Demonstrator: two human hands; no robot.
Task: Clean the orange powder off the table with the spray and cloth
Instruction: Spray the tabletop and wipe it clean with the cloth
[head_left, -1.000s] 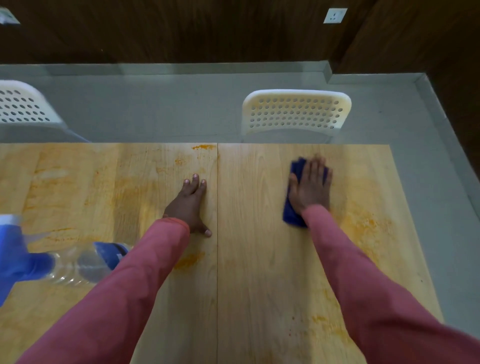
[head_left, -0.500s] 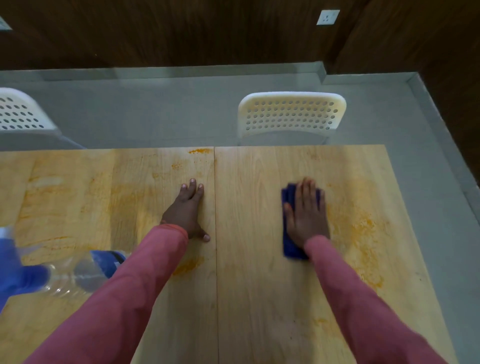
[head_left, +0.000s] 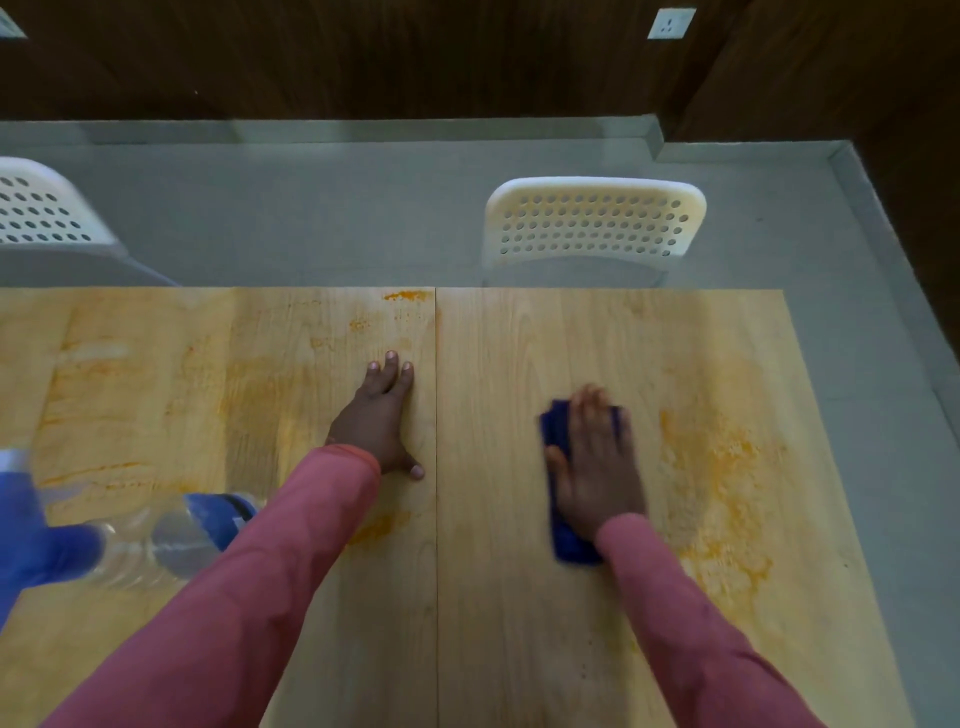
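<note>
My right hand (head_left: 597, 462) lies flat, fingers straight, pressing a dark blue cloth (head_left: 569, 543) on the right half of the wooden table (head_left: 493, 623); hand and cloth are blurred. Right of the cloth spreads a big patch of orange powder (head_left: 722, 499). My left hand (head_left: 382, 418) rests flat and open on the table beside the centre seam. Smaller orange smears (head_left: 408, 296) mark the far edge, and another orange smear (head_left: 376, 527) sits near my left sleeve. The clear spray bottle (head_left: 135, 545) with a blue head lies on its side at the left.
A white perforated chair (head_left: 595, 226) stands behind the table's far edge, and a second white chair (head_left: 41, 213) is at the far left. Grey floor surrounds the table, whose right edge runs close to the powder patch.
My right hand has dragged the cloth toward me across the right half of the table. The left hand and the bottle have stayed put.
</note>
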